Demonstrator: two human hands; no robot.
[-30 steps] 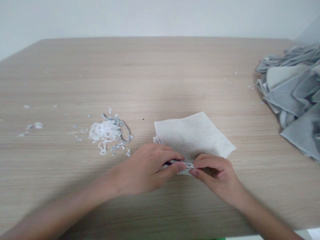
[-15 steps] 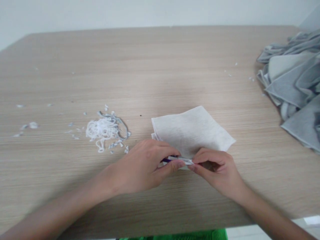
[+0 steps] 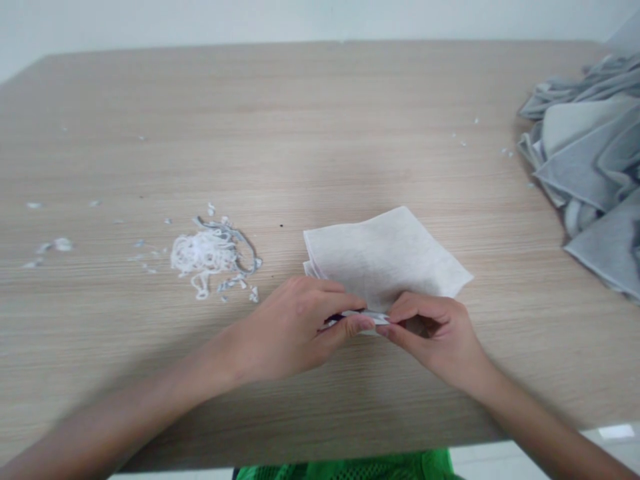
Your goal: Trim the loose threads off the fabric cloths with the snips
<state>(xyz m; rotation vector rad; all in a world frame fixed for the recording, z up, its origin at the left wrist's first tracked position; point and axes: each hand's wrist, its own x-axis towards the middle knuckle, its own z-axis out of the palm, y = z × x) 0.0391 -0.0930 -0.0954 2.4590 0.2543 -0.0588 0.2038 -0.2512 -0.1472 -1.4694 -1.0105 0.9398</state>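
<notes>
A light grey folded cloth [image 3: 385, 253] lies near the front of the table, its near edge lifted between both hands. My left hand [image 3: 310, 327] pinches that edge between thumb and fingers; a small dark purple item, mostly hidden, shows inside its grip. Close beside it on the right, my right hand [image 3: 435, 333] pinches the same edge with thumb and forefinger. The fingertips of the two hands are almost touching.
On the wooden table [image 3: 310, 133], a heap of white thread [image 3: 203, 253] with a grey strip [image 3: 245, 250] lies left of the cloth. Small lint bits are scattered about. A pile of grey cloths [image 3: 590, 153] sits at the right. Green fabric [image 3: 350, 467] shows below the front edge.
The view has shifted slightly. My left fingertips have moved a little to the right along the cloth edge, and less of the dark purple item shows.
</notes>
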